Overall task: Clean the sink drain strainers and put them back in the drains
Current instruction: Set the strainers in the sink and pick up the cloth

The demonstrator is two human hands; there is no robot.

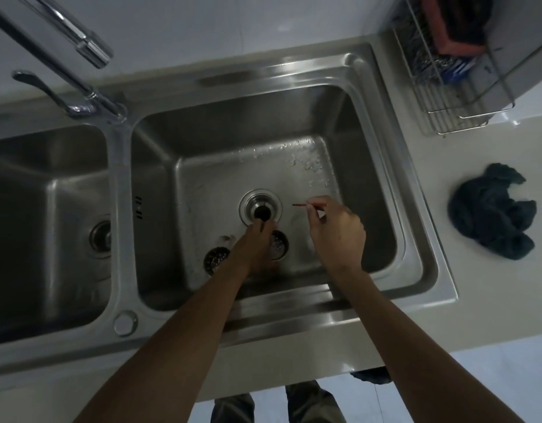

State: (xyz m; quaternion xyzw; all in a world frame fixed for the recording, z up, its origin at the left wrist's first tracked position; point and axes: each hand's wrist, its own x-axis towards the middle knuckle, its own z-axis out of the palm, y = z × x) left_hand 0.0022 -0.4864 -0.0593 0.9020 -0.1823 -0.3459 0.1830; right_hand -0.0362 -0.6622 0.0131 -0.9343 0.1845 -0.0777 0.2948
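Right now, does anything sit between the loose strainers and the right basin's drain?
Yes: the left hand lies over part of the right strainer, its fingertips at the open drain's near edge.

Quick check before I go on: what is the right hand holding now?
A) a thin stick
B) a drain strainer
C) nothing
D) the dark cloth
A: the right hand pinches a thin stick at its fingertips above the basin floor, while the dark cloth lies apart from it, untouched.
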